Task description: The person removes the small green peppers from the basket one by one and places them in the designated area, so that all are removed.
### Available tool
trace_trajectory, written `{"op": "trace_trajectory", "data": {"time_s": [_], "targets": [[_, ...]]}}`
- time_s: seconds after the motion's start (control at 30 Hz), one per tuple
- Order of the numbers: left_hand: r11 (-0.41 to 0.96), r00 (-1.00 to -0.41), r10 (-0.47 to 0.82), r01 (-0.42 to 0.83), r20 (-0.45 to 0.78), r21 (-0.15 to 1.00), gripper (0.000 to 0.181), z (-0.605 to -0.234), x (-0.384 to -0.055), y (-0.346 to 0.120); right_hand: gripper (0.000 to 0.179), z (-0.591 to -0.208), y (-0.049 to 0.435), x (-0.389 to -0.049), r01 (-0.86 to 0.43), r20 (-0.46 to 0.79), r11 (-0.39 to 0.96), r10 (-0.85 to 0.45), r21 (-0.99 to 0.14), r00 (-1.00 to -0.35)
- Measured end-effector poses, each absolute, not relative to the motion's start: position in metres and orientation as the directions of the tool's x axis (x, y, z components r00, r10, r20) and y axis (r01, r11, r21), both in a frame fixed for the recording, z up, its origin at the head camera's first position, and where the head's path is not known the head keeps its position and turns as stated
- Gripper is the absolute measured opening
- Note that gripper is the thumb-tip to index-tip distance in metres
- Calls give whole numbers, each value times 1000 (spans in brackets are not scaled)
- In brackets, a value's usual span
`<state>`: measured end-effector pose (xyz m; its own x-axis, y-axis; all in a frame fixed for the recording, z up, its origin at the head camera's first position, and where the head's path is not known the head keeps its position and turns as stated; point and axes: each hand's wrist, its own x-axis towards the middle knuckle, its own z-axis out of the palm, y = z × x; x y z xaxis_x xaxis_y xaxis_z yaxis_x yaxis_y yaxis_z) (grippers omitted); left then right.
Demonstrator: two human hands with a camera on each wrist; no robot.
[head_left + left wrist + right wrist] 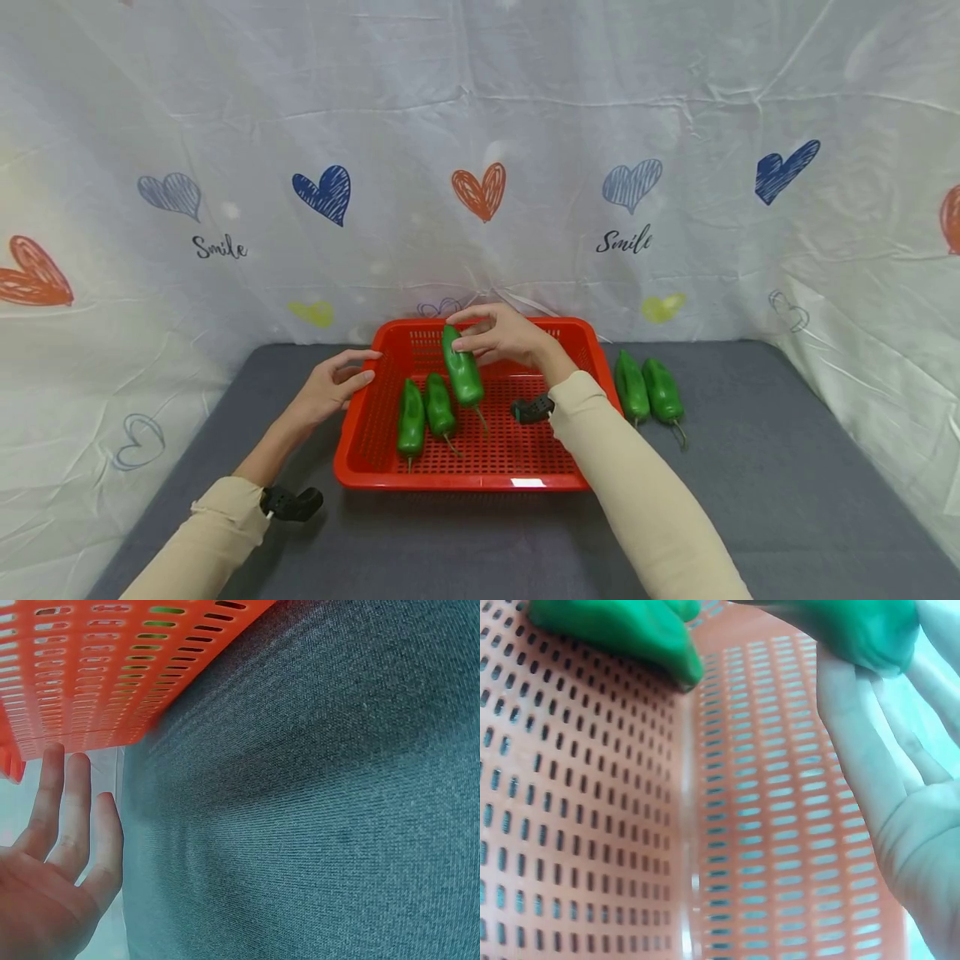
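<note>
My right hand (pixel 510 335) pinches a long green pepper (pixel 465 377) near its tip, over the red plastic basket (pixel 465 482); the stem hangs toward me. In the right wrist view, fingers and thumb lie on either side of this pepper (pixel 866 630). Two more green peppers, one on the left (pixel 410 423) and one beside it (pixel 439 405), lie in the left half of the basket. At the basket's left rim is my left hand (pixel 330 390), its fingers loosely extended. The left wrist view shows those fingertips right by the slotted wall (pixel 82 682).
Right of the basket, two green peppers (pixel 663 392) lie side by side on the grey cloth-covered table (pixel 757 483). A white curtain (pixel 540 100) printed with hearts hangs behind the table. Each wrist wears a black camera mount (pixel 291 504).
</note>
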<state>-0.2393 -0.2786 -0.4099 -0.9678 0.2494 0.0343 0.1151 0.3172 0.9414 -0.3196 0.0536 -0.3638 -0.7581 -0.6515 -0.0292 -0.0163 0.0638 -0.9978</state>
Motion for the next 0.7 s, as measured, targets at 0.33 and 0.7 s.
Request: {"op": "trace_trajectory", "data": {"time_s": [0.33, 0.7], "targets": [[340, -970, 239, 117, 34, 933, 49, -410, -238, -279, 43, -339, 59, -317, -63, 12, 61, -619, -996, -785], [341, -971, 238, 118, 36, 933, 49, -408, -238, -278, 45, -315, 69, -306, -81, 27, 70, -564, -994, -825]]}}
